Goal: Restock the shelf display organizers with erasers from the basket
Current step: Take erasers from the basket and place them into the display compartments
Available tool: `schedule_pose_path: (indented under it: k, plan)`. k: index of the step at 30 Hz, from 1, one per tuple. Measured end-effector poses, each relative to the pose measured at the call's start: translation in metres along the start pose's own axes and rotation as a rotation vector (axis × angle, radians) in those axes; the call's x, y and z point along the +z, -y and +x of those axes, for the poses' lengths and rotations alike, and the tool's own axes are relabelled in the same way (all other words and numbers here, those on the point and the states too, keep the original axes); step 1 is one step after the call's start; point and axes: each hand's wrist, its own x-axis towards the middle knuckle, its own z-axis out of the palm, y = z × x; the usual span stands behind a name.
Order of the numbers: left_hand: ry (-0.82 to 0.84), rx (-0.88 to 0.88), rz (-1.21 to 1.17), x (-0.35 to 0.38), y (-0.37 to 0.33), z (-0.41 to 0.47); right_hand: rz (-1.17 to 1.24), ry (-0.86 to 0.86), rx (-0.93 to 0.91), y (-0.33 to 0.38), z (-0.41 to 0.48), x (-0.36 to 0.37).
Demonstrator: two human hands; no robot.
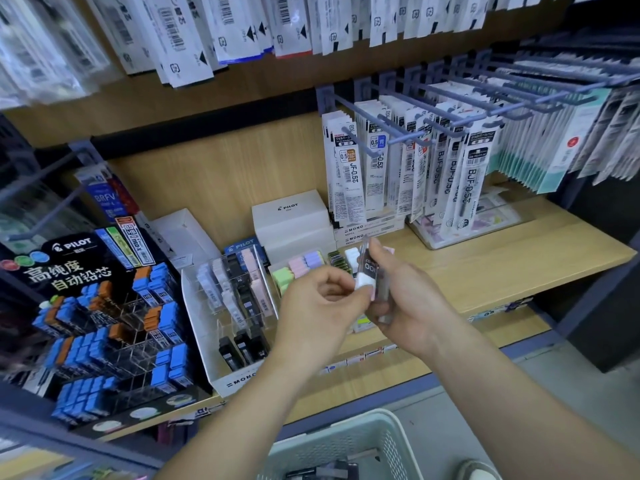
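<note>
My right hand (405, 299) grips a small stack of sleeved erasers (375, 271), grey and white, above the shelf. My left hand (318, 306) pinches the white end of one eraser (363, 282) in that stack. Behind the hands sits a clear organizer (304, 265) holding pastel green, pink, purple and white erasers. A white MONO display organizer (239, 306) to the left holds black, white and pink sleeved pieces in tiered slots. The pale basket (346, 445) is at the bottom edge, below my forearms, with a few dark items inside.
A black PILOT lead display (100, 323) with blue and orange cases fills the left shelf. White PILOT boxes (294, 220) stand behind the organizers. Refill packs hang on blue pegs (433, 161) at upper right. Bare wooden shelf (502, 265) lies to the right.
</note>
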Motion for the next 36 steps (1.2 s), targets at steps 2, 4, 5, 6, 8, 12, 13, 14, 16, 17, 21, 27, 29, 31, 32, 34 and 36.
schedule_pose_path:
  k: [2,4,5,6,8,12,13,14,16,17,21,27,29,31,32,34,36]
  plan:
    - [-0.041,-0.030,-0.120,-0.007,-0.009,0.005,0.053,-0.007,0.010,0.008,0.000,-0.007]
    - [-0.105,-0.011,-0.136,-0.017,-0.014,0.018,0.119,-0.058,0.027,0.016,0.001,-0.017]
    - [-0.126,0.020,-0.066,-0.023,-0.013,0.027,0.149,-0.096,0.036,0.021,0.002,-0.022]
    - [-0.127,0.059,0.037,-0.027,-0.012,0.036,0.176,-0.134,0.042,0.024,0.003,-0.028]
    - [-0.080,0.126,0.261,-0.028,-0.007,0.052,0.211,-0.187,0.048,0.030,0.002,-0.037]
    - [-0.018,0.166,0.514,-0.010,0.003,0.079,0.158,-0.201,0.027,0.034,-0.002,-0.044]
    - [-0.009,0.176,0.561,-0.004,0.005,0.084,0.138,-0.193,0.013,0.034,-0.003,-0.045]
    - [0.003,0.187,0.605,0.003,0.007,0.089,0.118,-0.185,0.002,0.035,-0.004,-0.045]
    - [0.034,0.202,0.690,0.015,0.011,0.097,0.074,-0.168,-0.006,0.038,-0.008,-0.046]
    - [0.056,0.211,0.737,0.019,0.013,0.101,0.054,-0.159,-0.007,0.040,-0.009,-0.046]
    - [0.102,0.252,0.883,0.028,0.023,0.108,-0.001,-0.135,0.005,0.042,-0.009,-0.051]
    - [0.137,0.297,1.029,0.034,0.037,0.115,-0.113,-0.122,0.001,0.041,-0.008,-0.054]
    - [0.147,0.324,1.082,0.036,0.040,0.118,-0.139,-0.116,-0.021,0.040,-0.010,-0.053]
    - [0.180,0.374,1.161,0.037,0.042,0.119,-0.151,-0.127,-0.042,0.039,-0.011,-0.052]
    - [0.188,0.392,1.190,0.037,0.042,0.120,-0.150,-0.132,-0.051,0.039,-0.011,-0.051]
    - [0.180,0.408,1.204,0.037,0.040,0.119,-0.141,-0.135,-0.069,0.039,-0.011,-0.052]
    - [0.141,0.367,1.076,0.035,0.032,0.112,-0.122,-0.134,-0.083,0.038,-0.009,-0.052]
